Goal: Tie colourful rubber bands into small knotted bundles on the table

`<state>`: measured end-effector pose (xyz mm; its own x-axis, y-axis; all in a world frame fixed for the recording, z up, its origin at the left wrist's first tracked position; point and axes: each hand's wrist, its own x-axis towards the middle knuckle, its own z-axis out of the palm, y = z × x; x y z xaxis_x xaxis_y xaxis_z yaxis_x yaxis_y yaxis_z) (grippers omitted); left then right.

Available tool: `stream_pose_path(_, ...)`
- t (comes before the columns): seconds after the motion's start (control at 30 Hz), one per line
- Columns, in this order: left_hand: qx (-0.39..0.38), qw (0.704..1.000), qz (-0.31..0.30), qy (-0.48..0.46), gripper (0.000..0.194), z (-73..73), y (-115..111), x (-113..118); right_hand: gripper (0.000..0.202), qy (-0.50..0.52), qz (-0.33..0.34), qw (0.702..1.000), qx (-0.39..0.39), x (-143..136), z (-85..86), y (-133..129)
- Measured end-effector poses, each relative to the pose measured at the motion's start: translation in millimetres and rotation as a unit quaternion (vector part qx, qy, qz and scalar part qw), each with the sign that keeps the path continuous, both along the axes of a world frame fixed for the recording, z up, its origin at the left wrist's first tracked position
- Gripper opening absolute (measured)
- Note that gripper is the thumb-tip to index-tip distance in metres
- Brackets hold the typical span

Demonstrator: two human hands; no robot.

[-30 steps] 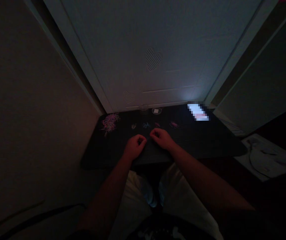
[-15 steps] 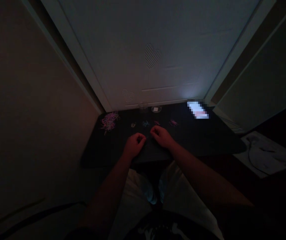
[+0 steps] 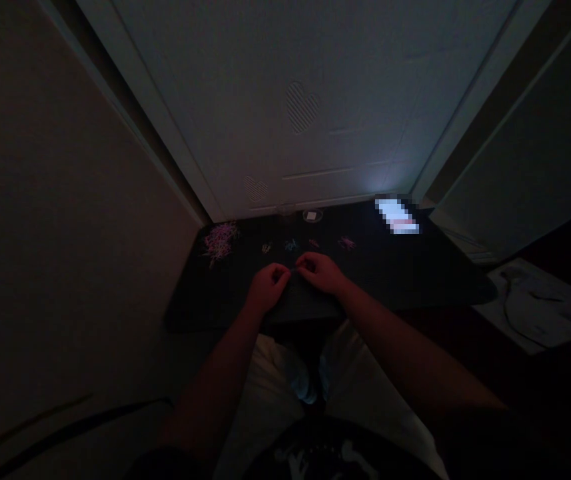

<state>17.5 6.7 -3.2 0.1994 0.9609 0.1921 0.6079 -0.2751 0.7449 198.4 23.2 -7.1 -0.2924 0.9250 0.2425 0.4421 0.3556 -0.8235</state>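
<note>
Pinching something tiny between your left hand (image 3: 266, 285) and right hand (image 3: 321, 272), item unclear; small clusters (image 3: 291, 245) lying sorted, pile (image 3: 219, 240) remaining on worktop (image 3: 415, 280).

The view is very dim and grainy; a glowing screen (image 3: 397, 216) gives the only light; the edges bow outward.

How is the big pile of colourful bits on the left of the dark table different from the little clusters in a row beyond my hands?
The big pile is one broad, loose heap, mostly pink; the small clusters are tiny, separate groups, each a different colour. The pile lies at the far left corner of the table, away from both hands; the clusters lie just beyond the left hand and right hand. Both rest flat on the table, untouched.
</note>
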Motion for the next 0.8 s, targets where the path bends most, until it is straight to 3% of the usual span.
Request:
stream_pose_path(0.13, -0.001, 1.000, -0.004, 0.006, 0.019, -1.3, 0.7, -0.1, 0.013, -0.032, 0.033, 0.999, 0.005, -0.5, 0.6, -0.2)
stream_pose_path(0.27, -0.002, 1.000, -0.002, 0.014, 0.020, 0.4, 0.3, 1.1, 0.010, -0.054, 0.022, 0.998, 0.009, -0.5, -0.1, 1.1)
stream_pose_path(0.8, 0.003, 1.000, 0.002, 0.027, 0.021, 0.4, 0.6, 0.3, 0.011, -0.013, 0.006, 1.000, 0.018, -0.4, -2.1, 1.4)
